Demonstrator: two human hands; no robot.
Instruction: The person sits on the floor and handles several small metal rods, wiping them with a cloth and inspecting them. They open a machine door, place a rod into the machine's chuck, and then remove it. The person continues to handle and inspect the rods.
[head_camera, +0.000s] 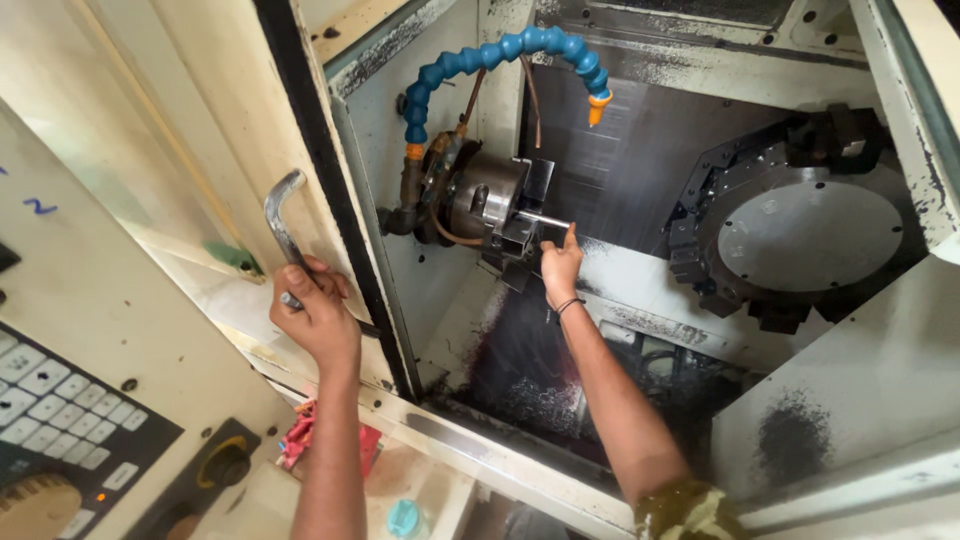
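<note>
Grimy cream panels frame a lathe enclosure (640, 330) seen from the head camera, with a blue segmented coolant hose (500, 55) arching over the chuck (490, 200). Left hand (315, 310) is closed in a fist around a bent metal handle (282, 225) on the door. Right hand (560, 265) reaches inside, fingers pinched on a slim metal rod (543, 218) sticking out of the chuck.

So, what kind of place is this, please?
Most likely a machine workshop, seen at an open CNC lathe. The right hand touches a thin metal rod in the steel chuck, under a blue segmented coolant hose; the left hand grips a bent metal wrench.
</note>
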